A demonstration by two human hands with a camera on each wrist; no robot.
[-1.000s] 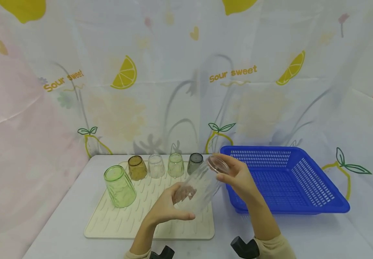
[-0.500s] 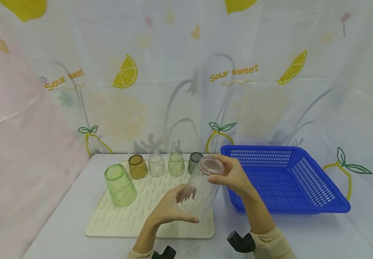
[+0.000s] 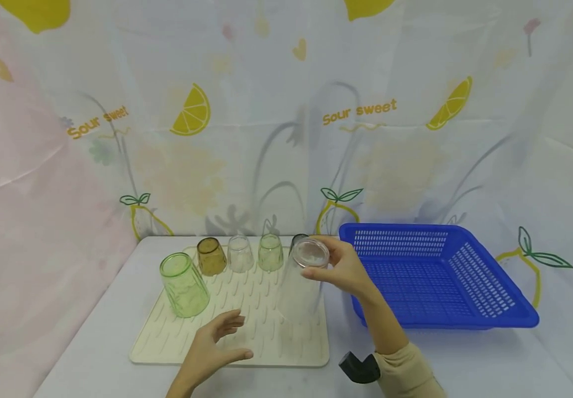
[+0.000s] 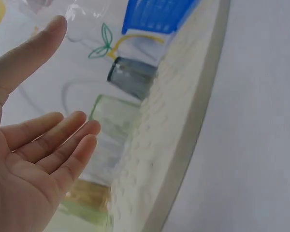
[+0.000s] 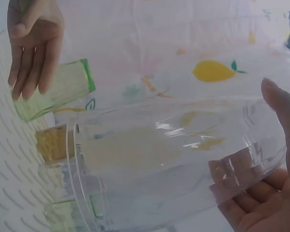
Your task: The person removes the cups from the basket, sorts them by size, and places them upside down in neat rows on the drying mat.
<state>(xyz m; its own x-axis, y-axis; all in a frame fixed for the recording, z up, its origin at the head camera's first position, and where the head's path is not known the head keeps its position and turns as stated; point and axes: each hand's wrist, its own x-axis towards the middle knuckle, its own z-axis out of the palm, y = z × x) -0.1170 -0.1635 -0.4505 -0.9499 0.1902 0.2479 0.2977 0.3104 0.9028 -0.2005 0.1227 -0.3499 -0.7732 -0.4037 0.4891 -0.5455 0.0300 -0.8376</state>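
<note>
My right hand holds a tall clear drinking glass between thumb and fingers at its base. The glass is upside down, its base up and its mouth low over the right part of the cream ribbed drying mat. In the right wrist view the glass lies across the picture, with the fingers showing behind the base end. My left hand is apart from the glass, above the front of the mat, fingers loosely bent and palm bare in the left wrist view.
A large green glass stands at the mat's left. Along the back stand smaller glasses: amber, clear, pale green and dark grey, the last partly hidden. A blue plastic basket sits at the right.
My left hand has let go of the clear glass and drawn back to the left. My right hand has carried the glass left over the mat and turned it more upright, base up.
</note>
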